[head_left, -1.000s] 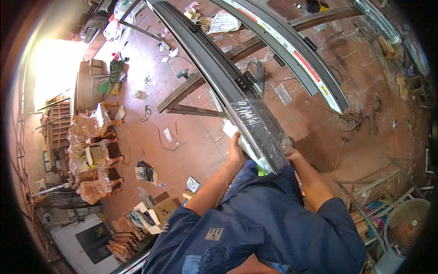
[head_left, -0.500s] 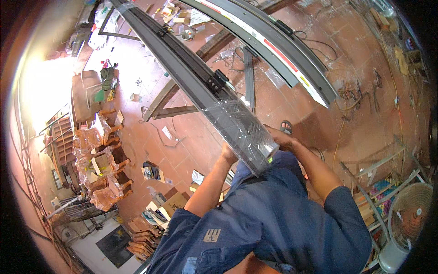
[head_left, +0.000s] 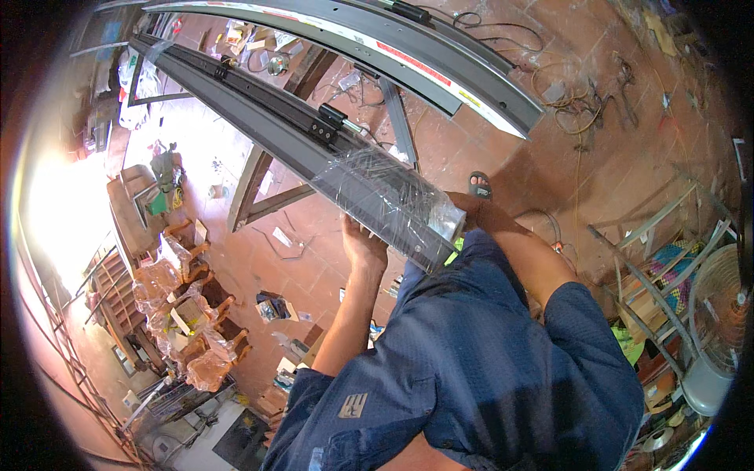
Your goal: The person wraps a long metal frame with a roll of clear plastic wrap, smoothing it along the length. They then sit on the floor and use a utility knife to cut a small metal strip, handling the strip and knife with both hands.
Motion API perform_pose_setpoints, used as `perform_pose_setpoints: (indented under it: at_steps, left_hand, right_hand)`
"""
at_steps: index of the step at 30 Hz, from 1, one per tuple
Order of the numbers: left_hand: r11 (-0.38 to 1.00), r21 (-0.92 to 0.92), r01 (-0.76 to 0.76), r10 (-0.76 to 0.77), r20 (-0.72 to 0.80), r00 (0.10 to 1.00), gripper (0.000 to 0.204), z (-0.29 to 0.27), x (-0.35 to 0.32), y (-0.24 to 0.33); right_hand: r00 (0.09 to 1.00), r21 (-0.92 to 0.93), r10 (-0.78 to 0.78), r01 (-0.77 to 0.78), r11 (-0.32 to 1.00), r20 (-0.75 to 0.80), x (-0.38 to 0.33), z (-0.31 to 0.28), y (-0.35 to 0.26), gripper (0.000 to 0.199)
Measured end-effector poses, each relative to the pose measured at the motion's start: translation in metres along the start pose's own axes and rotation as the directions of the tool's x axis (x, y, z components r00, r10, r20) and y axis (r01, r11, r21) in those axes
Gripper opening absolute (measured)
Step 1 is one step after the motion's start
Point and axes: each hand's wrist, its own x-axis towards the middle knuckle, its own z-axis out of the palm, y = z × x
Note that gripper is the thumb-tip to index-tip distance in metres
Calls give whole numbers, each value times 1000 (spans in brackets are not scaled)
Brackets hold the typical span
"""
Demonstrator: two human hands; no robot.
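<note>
Both hands' fingers (head_left: 363,245) around wrapped profile (head_left: 393,200)

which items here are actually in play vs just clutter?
In play:
- left hand, under the wrapped end
- right hand, at its far side
- long grey metal rail, near end in clear plastic wrap

Lying about:
- second rail with red and white strip
- cables on the tiled floor
- plastic-wrapped wooden chairs
- fan

Both hands under the wrapped rail (head_left: 377,188), second rail (head_left: 440,71) behind.
</note>
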Motion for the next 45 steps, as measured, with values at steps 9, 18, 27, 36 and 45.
perform_pose_setpoints:
  at_steps: [9,18,27,36,45]
  left_hand:
    - [898,425,-118,94,77,993,57,79,-74,22]
    - [915,400,-52,11,104,994,57,39,-65,21]
    - [788,615,32,-209,219,953,40,-50,-32,-9]
    - [488,789,-373,178,329,928,22,-67,-23,-78]
    - [354,921,-162,-85,204,975,27,-21,-64,-39]
  right_hand:
    - [999,-211,-24,19,977,-24,13,-11,46,48]
    - [935,-435,-348,283,855,-74,-4,17,12,58]
    - [967,-159,-252,243,957,-39,19,-3,49,44]
    - [933,-697,-360,261,668,5,3,5,36,48]
    - [853,-860,-423,-56,508,-305,-10,-3,73,44]
